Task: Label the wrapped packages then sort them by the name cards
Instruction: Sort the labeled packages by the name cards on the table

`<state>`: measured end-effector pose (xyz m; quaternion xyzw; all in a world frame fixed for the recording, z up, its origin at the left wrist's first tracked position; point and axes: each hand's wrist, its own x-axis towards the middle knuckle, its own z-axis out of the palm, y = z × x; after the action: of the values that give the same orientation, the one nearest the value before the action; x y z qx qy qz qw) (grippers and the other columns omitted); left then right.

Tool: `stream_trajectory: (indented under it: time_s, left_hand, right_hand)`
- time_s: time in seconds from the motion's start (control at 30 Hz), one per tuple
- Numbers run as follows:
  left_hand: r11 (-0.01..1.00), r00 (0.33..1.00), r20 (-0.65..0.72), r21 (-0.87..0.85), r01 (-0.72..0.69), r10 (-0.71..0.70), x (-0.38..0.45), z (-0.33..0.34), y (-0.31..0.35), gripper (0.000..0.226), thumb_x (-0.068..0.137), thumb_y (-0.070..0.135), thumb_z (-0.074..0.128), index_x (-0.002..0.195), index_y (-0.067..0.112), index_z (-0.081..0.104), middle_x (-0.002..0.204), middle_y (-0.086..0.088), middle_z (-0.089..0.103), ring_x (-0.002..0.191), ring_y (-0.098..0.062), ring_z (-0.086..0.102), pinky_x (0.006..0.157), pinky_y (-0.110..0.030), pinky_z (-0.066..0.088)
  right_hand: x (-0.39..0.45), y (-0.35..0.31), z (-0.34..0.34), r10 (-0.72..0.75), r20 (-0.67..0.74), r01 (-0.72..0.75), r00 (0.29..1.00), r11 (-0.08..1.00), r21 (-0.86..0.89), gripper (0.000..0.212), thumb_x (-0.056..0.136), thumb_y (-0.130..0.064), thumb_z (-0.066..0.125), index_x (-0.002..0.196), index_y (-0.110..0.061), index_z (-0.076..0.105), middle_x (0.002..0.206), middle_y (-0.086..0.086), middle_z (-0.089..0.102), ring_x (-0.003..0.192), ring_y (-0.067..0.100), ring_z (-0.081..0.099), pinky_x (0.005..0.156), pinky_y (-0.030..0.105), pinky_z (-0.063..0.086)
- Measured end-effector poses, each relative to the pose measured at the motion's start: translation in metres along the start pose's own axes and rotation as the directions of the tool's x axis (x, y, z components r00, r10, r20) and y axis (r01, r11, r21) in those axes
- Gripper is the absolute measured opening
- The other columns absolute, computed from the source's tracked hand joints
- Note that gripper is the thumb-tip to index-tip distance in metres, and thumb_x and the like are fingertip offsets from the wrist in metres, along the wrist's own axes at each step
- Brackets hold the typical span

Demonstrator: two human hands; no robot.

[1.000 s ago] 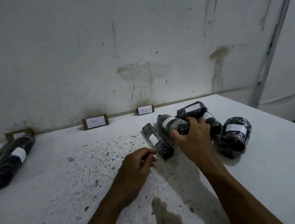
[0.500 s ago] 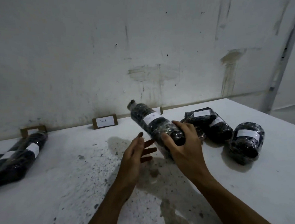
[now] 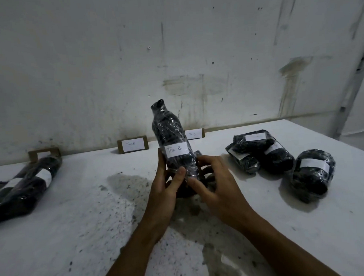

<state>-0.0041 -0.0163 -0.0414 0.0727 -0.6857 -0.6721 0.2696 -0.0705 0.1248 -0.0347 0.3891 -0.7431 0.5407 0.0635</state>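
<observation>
A bottle-shaped package (image 3: 170,136) in black wrap stands upright above the table, its white label reading "TIM B" facing me. My left hand (image 3: 165,187) grips its lower part, thumb across the front. My right hand (image 3: 215,184) curls round its base from the right. Behind it, a name card marked "Tim B" (image 3: 133,144) and another card (image 3: 194,133) lean at the wall. A third card (image 3: 43,154) stands at the left, behind two labelled packages (image 3: 26,186).
Three more wrapped, labelled packages (image 3: 267,153) lie in a cluster at the right, one rounder package (image 3: 312,174) nearest the edge. The white table (image 3: 77,236) is speckled and stained. A stained wall runs close behind the cards.
The package was lifted off the table by my right hand and turned upright. My left hand, which held nothing before, now grips it too.
</observation>
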Motion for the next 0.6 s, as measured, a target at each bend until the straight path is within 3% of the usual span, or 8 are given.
stream_trajectory:
  time_s: [0.1, 0.17, 0.27, 0.37, 0.47, 0.6]
  left_hand:
    - [0.999, 1.0, 0.0, 0.016, -0.031, 0.031, -0.003, 0.004, 0.003, 0.072, 0.091, 0.044, 0.057, 0.156, 0.048, 0.027, 0.13, 0.02, 0.064, 0.104, 0.012, 0.065, 0.079, -0.01, 0.054]
    - [0.999, 1.0, -0.002, -0.011, -0.031, 0.031, -0.003, 0.006, 0.003, 0.072, 0.092, 0.039, 0.058, 0.157, 0.045, 0.027, 0.13, 0.024, 0.062, 0.102, 0.015, 0.065, 0.076, -0.008, 0.053]
    - [0.999, 1.0, -0.012, -0.033, -0.013, 0.012, -0.003, 0.006, 0.003, 0.068, 0.098, 0.028, 0.058, 0.157, 0.042, 0.027, 0.113, 0.034, 0.065, 0.097, 0.018, 0.064, 0.073, -0.007, 0.051]
    - [1.0, 1.0, 0.006, -0.025, -0.001, 0.002, -0.006, 0.008, 0.005, 0.067, 0.1, 0.024, 0.057, 0.154, 0.047, 0.025, 0.117, 0.034, 0.059, 0.094, 0.021, 0.063, 0.07, -0.004, 0.05]
    - [0.999, 1.0, 0.002, -0.031, 0.009, -0.009, -0.006, 0.009, 0.006, 0.064, 0.101, 0.022, 0.056, 0.148, 0.051, 0.024, 0.114, 0.034, 0.057, 0.09, 0.022, 0.063, 0.067, -0.004, 0.05]
    - [1.0, 1.0, -0.014, -0.013, 0.009, -0.009, -0.006, 0.008, 0.005, 0.065, 0.1, 0.023, 0.058, 0.149, 0.05, 0.026, 0.114, 0.033, 0.059, 0.088, 0.021, 0.064, 0.067, -0.004, 0.05]
  right_hand:
    - [0.005, 0.004, -0.009, -0.04, -0.049, 0.037, 0.998, 0.998, -0.06, 0.032, 0.098, -0.044, 0.057, 0.124, -0.026, 0.059, 0.116, -0.014, 0.054, 0.109, 0.009, 0.059, 0.09, 0.035, 0.056]
    - [0.011, 0.013, -0.019, -0.07, -0.126, 0.041, 0.99, 0.975, -0.22, 0.026, 0.098, -0.038, 0.057, 0.117, -0.022, 0.064, 0.112, -0.011, 0.055, 0.105, 0.009, 0.056, 0.09, 0.034, 0.051]
    - [0.018, 0.028, -0.041, -0.013, -0.287, -0.118, 0.958, 0.892, -0.435, 0.019, 0.095, -0.027, 0.066, 0.112, -0.018, 0.067, 0.112, -0.002, 0.058, 0.105, 0.018, 0.054, 0.091, 0.043, 0.048]
    - [0.02, 0.037, -0.064, 0.048, -0.378, -0.301, 0.925, 0.7, -0.648, 0.028, 0.093, -0.03, 0.067, 0.116, -0.015, 0.066, 0.12, 0.007, 0.061, 0.113, 0.03, 0.052, 0.095, 0.048, 0.04]
    - [0.019, 0.041, -0.073, 0.142, -0.397, -0.414, 0.907, 0.474, -0.777, 0.044, 0.094, -0.048, 0.06, 0.123, -0.015, 0.059, 0.129, 0.013, 0.054, 0.122, 0.035, 0.045, 0.099, 0.049, 0.033]
    - [0.02, 0.047, -0.072, 0.285, -0.375, -0.461, 0.882, 0.358, -0.812, 0.062, 0.092, -0.064, 0.053, 0.127, -0.013, 0.049, 0.137, 0.016, 0.045, 0.127, 0.035, 0.037, 0.102, 0.049, 0.03]
